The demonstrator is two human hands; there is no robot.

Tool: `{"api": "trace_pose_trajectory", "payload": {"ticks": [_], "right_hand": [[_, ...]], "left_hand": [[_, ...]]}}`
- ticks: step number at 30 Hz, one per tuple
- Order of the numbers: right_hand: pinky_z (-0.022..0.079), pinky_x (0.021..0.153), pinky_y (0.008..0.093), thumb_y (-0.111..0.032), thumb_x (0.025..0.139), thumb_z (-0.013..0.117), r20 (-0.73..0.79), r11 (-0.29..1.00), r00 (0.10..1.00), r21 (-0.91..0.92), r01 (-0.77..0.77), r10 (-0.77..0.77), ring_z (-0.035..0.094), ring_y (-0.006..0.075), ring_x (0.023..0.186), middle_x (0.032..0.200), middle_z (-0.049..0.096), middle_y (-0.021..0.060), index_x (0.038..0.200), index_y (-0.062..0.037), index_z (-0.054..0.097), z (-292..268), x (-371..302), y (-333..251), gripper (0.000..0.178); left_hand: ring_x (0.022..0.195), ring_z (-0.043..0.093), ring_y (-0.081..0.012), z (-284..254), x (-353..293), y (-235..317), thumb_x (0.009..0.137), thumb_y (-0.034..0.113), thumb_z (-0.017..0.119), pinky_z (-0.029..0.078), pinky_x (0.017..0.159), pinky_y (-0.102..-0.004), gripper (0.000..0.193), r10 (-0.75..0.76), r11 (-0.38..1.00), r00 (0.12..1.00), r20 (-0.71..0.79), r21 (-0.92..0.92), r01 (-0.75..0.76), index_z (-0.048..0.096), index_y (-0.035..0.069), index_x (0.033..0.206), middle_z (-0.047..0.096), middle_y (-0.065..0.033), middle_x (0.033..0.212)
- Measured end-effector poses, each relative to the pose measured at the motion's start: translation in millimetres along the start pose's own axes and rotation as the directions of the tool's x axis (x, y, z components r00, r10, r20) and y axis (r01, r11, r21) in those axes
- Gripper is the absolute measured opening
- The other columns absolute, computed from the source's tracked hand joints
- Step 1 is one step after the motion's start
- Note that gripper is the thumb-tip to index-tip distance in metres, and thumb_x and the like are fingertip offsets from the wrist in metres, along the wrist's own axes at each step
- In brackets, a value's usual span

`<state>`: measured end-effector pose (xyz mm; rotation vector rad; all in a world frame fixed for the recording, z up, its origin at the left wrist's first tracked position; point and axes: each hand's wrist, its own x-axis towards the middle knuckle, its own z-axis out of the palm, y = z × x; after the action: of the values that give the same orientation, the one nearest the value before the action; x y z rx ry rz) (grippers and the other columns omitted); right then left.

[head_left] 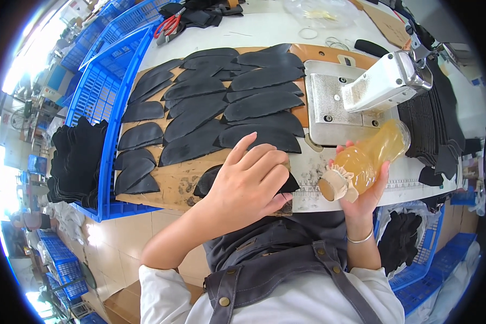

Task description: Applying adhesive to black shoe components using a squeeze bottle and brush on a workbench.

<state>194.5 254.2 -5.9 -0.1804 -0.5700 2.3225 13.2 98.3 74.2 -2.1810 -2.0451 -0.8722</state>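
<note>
My right hand [356, 204] grips a clear, waisted bottle [362, 162] of yellow, glue-like liquid. The bottle lies tilted, its neck wrapped in a pale, ruffled band [341, 183] and pointing toward my left hand. Loosely bent and with the index finger raised, my left hand [248, 181] is over a black curved piece [206, 182] at the board's near edge. Its palm side is hidden, so contact with that piece cannot be made out. Several more black, sole-shaped pieces [191, 127] lie in overlapping rows on the brown board [183, 164] beyond it.
A white sewing-type machine arm [375, 83] stands beyond the bottle. Stacked black pieces [429, 116] lie right of it. A blue crate [125, 81] borders the table's left side, with black pieces [81, 162] beside it. Red-handled scissors [169, 26] lie at the back.
</note>
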Motion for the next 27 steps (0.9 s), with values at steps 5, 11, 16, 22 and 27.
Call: {"api": "trace_pose_trajectory", "payload": {"ticks": [5, 11, 16, 22, 27], "right_hand": [[0.038, 0.097, 0.0508, -0.056, 0.087, 0.045, -0.012, 1.000, 1.000, 0.002, -0.003, 0.003, 0.045, 0.0315, 0.120, 0.129, 0.047, 0.0138, 0.131, -0.0065, 0.040, -0.5, 2.3, -0.2, 0.067], [0.039, 0.096, 0.0505, -0.056, 0.087, 0.046, -0.029, 1.000, 1.000, -0.022, 0.007, -0.007, 0.045, 0.0309, 0.120, 0.127, 0.049, 0.0132, 0.130, -0.0051, 0.041, 2.0, 4.5, 0.8, 0.067], [0.041, 0.094, 0.0479, -0.054, 0.088, 0.047, -0.019, 0.991, 0.999, -0.127, 0.031, -0.034, 0.044, 0.0304, 0.120, 0.127, 0.049, 0.0130, 0.131, -0.0068, 0.041, -2.9, 1.7, -1.2, 0.064], [0.039, 0.097, 0.0494, -0.056, 0.088, 0.046, -0.060, 0.998, 0.998, -0.058, 0.027, -0.031, 0.042, 0.0328, 0.121, 0.127, 0.048, 0.0136, 0.133, -0.0089, 0.038, -5.8, -0.3, -0.9, 0.065], [0.038, 0.098, 0.0493, -0.055, 0.088, 0.047, -0.058, 0.998, 0.998, -0.063, 0.010, -0.014, 0.042, 0.0309, 0.122, 0.129, 0.046, 0.0136, 0.134, -0.0084, 0.037, -6.5, 1.7, -2.7, 0.066]], "left_hand": [[0.105, 0.054, -0.0266, -1.5, -1.8, -2.2, 0.062, 0.016, 0.079, 0.037, 0.097, -0.0457, 0.032, -0.087, 0.996, 0.994, -0.070, -0.042, 0.084, 0.053, 0.009, 0.078, 0.057, -0.0083, 0.112], [0.120, 0.043, -0.0343, -1.7, -13.8, -6.5, 0.065, 0.014, 0.076, 0.034, 0.098, -0.0485, 0.024, -0.181, 0.983, 0.966, -0.183, -0.035, 0.178, 0.055, 0.007, 0.075, 0.048, -0.0135, 0.125], [0.118, 0.046, -0.0312, -26.2, -28.3, -5.8, 0.064, 0.006, 0.076, 0.038, 0.096, -0.0417, 0.022, -0.355, 0.928, 0.884, -0.304, -0.231, 0.293, 0.055, 0.007, 0.068, 0.051, -0.0133, 0.125], [0.108, 0.054, -0.0176, -115.1, -80.8, -49.5, 0.078, 0.007, 0.064, 0.040, 0.094, -0.0295, 0.015, -0.699, 0.701, 0.509, -0.502, -0.619, 0.354, 0.060, -0.001, 0.091, 0.058, -0.0141, 0.118], [0.105, 0.055, -0.0184, -175.0, -100.6, -95.0, 0.082, 0.013, 0.065, 0.041, 0.092, -0.0309, 0.016, -0.620, 0.760, 0.403, -0.673, -0.389, 0.520, 0.058, 0.002, 0.073, 0.057, -0.0143, 0.118]]}}
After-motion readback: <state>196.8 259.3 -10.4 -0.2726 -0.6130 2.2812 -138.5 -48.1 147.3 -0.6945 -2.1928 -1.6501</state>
